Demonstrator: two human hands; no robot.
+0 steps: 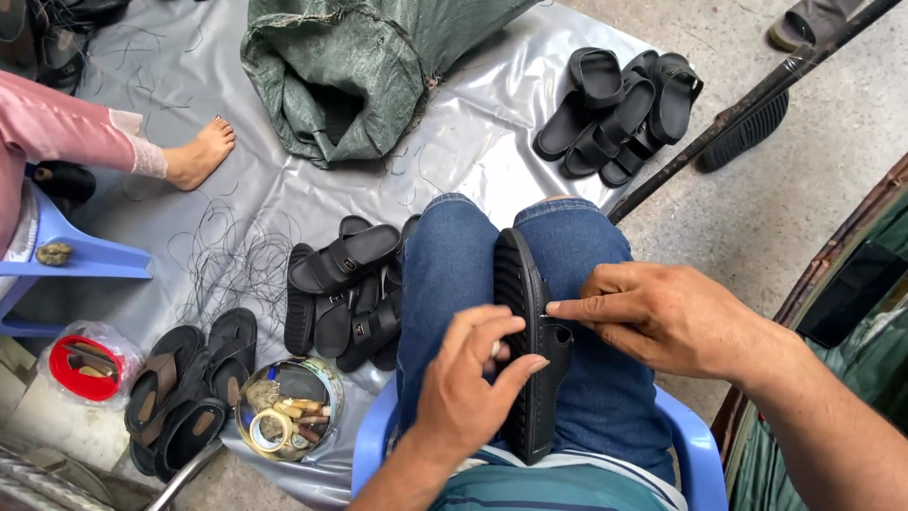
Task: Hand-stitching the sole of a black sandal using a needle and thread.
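Grey concrete floor (pixel 813 180), silver plastic sheet (pixel 473 142), blue plastic chair (pixel 95 257), daylight.

The lower end of the black sandal (pixel 526 341) is hidden between the knees. A thin tool pinched by the right hand (pixel 662 317) is too small to be identified. A seated person (pixel 57 128) is cut off at the upper left edge.

Sandal (pixel 530 350) stands on edge between the knees, left hand (pixel 468 378) and right hand (pixel 662 317) on it. Sandal pile (pixel 345 293) lies left; tin (pixel 288 409) before that pile.
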